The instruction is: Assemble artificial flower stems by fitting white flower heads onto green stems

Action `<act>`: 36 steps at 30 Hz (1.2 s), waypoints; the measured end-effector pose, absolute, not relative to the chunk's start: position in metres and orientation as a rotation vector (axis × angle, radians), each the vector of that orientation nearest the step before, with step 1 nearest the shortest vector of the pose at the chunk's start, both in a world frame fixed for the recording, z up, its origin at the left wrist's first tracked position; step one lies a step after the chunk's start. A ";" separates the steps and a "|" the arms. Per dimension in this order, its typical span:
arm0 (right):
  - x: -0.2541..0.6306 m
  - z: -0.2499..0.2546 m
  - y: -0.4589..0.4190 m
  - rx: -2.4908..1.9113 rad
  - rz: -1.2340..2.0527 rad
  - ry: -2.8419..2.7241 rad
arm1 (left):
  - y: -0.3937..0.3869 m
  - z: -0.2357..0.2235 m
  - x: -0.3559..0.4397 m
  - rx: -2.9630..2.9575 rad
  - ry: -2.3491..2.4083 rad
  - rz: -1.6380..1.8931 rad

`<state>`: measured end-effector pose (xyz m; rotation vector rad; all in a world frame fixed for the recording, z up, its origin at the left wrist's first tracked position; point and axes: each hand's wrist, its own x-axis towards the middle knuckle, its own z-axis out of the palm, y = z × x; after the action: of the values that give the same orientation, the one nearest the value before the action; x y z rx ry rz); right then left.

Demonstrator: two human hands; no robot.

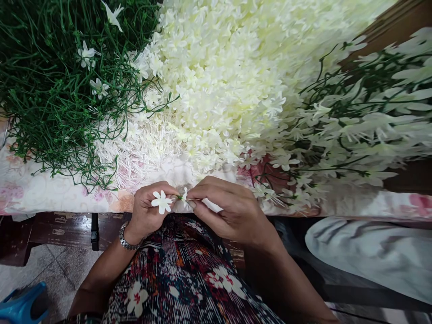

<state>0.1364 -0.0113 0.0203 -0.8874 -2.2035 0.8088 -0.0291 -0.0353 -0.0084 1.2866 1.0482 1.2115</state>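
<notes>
At the table's front edge my two hands meet over a small artificial flower. My left hand is closed, thumb and finger pinching a green stem; a white artificial flower shows against its fingers. My right hand pinches a white flower piece at the green stem tip. Just beyond my hands lie a heap of thin white stamens and a large pile of cream-white petals. Most of the stem in my left hand is hidden by the fingers.
Green plastic stems are heaped at the left, with a few white flowers on them. Assembled flower sprays lie at the right beside a cardboard box. A flowered cloth covers the table. A blue plastic object is at lower left.
</notes>
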 end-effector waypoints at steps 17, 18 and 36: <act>0.134 0.008 -0.013 -0.897 0.591 -2.194 | -0.033 -0.009 -0.020 1.444 1.089 1.261; 0.133 0.007 -0.013 -0.896 0.598 -2.193 | -0.033 -0.010 -0.020 1.451 1.088 1.266; 0.130 0.005 -0.012 -0.955 0.578 -2.251 | -0.032 -0.012 -0.020 1.468 1.136 1.198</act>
<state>0.1299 -0.0116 0.0050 -0.9550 -2.2506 0.5777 -0.0202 -0.0319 -0.0124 1.4679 1.1363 1.1975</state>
